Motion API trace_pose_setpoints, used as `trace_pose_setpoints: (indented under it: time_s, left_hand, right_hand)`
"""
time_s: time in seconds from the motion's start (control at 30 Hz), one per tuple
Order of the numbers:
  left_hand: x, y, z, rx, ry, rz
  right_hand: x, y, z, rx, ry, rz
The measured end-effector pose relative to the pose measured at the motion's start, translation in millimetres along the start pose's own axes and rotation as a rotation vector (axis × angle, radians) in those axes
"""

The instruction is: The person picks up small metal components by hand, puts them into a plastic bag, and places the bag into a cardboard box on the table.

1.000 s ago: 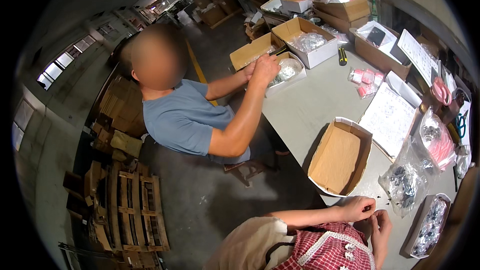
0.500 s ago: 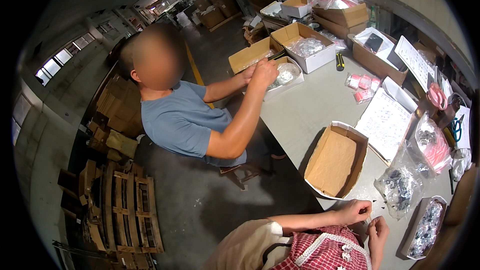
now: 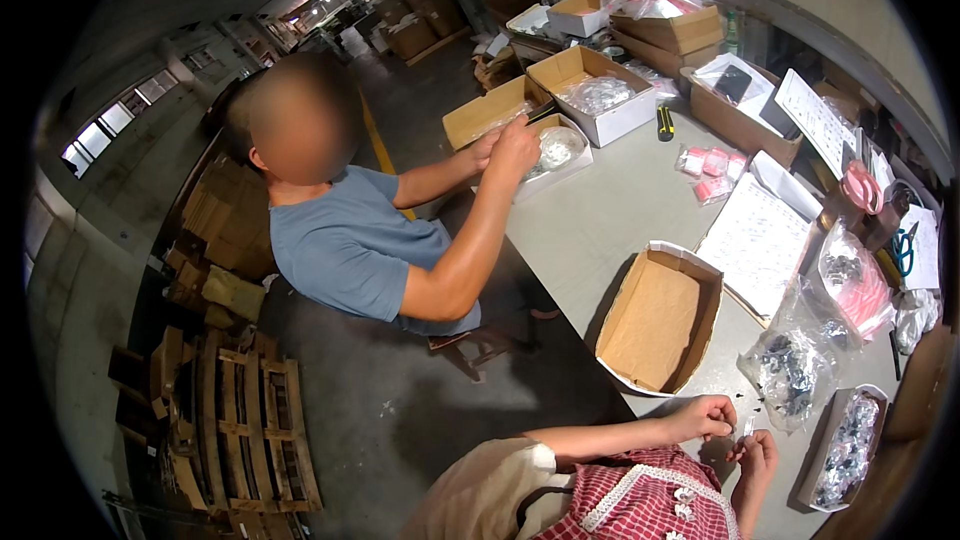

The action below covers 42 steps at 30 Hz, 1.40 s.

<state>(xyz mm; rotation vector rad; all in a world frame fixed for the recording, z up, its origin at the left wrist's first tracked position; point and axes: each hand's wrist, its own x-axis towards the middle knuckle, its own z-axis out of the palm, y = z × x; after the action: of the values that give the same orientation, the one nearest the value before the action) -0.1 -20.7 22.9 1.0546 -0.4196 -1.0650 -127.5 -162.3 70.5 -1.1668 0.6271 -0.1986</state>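
Observation:
My left hand point(image 3: 704, 419) is closed in a pinch over the table's near edge; whatever sits between its fingertips is too small to make out. Just right of it, my right hand point(image 3: 756, 451) pinches a small clear plastic piece point(image 3: 748, 427) that points upward. Beyond my hands lies a clear plastic bag point(image 3: 792, 372) of small black parts. A narrow white box point(image 3: 849, 447) filled with small clear and black pieces stands to the right. Farther from me on the left is an open, empty cardboard box point(image 3: 660, 318). A few tiny black bits lie near my fingers.
Across the corner a seated co-worker point(image 3: 370, 240) handles something small above a white box point(image 3: 556, 152). Written sheets point(image 3: 757, 240), pink packets point(image 3: 712, 165), a yellow-black cutter point(image 3: 665, 124), blue scissors point(image 3: 904, 250) and a bag with pink contents point(image 3: 855, 280) lie around the table.
My hands have drawn slightly apart, and the clear piece now shows upright at my right fingertips. The whole view has shifted slightly. The co-worker's hands stay over the white box.

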Motion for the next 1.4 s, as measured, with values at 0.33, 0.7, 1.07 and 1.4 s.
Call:
trace_pose_setpoints:
  time_s: [0.33,0.7,1.07,1.4]
  left_hand:
    - [-6.2,16.2,6.1,0.251,0.004,0.05]
    - [-14.5,46.4,18.2,0.069,0.15,-0.001]
    - [-19.5,50.0,17.7,0.015,0.156,-0.073]
    - [-16.4,48.9,18.3,-0.004,0.134,-0.085]
  right_hand:
    - [-4.0,-8.4,19.0,-0.052,-0.023,-0.046]
    - [-6.5,-25.5,13.4,0.085,-0.061,0.022]
    - [-14.7,-31.4,16.2,0.183,-0.115,0.021]
    - [-7.3,-22.3,11.3,0.144,-0.141,0.008]
